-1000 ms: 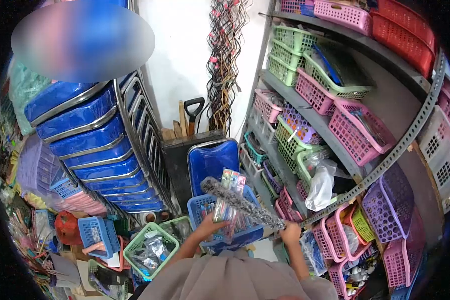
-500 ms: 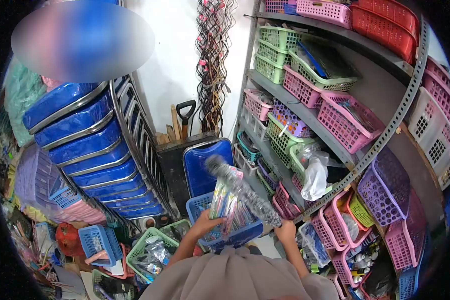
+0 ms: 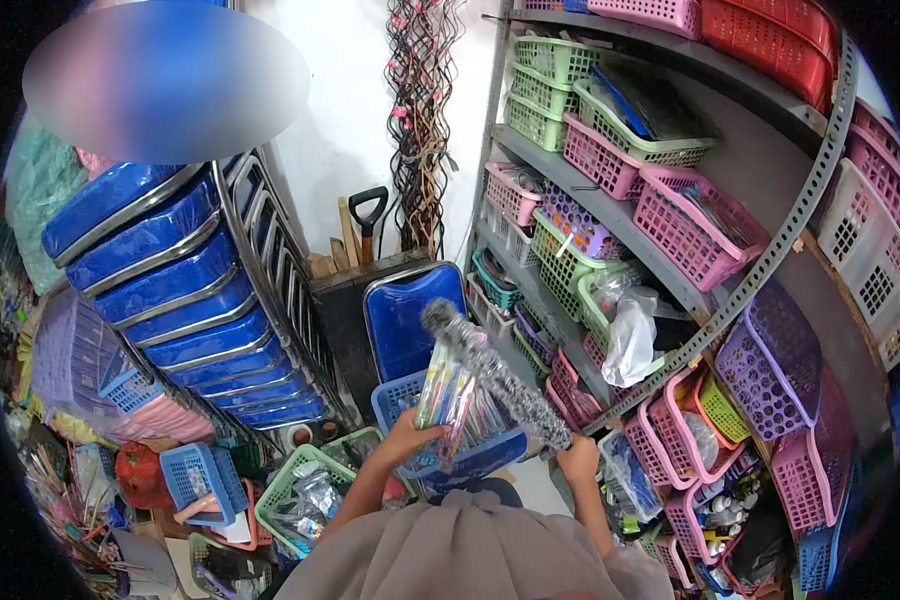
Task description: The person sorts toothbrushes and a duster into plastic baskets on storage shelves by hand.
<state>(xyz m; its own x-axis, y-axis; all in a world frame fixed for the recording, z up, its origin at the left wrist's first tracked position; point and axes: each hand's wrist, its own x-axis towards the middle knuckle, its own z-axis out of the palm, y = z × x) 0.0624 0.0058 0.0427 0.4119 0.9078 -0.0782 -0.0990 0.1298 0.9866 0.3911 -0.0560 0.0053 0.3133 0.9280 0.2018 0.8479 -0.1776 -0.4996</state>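
My left hand [image 3: 410, 440] is closed around plastic-wrapped packets [image 3: 448, 400] with pink and green parts, held above a blue basket [image 3: 475, 478] on a blue-backed chair [image 3: 416, 318]. The basket holds more long packets. In my right hand [image 3: 578, 462] is the lower end of a grey fluffy duster [image 3: 500, 382]. The duster slants up to the left, and its upper end overlaps the top of the packets.
Stacked blue chairs [image 3: 180, 290] rise on the left. A metal shelf [image 3: 570, 170] with green and pink baskets stands on the right. Below left is a green basket [image 3: 270, 500] of plastic bags. A black-handled tool [image 3: 368, 225] leans by the white wall.
The duster's upper end has shifted slightly right and looks sharper. My right hand has moved a little right. The packets stay in my left hand, and the view has shifted slightly.
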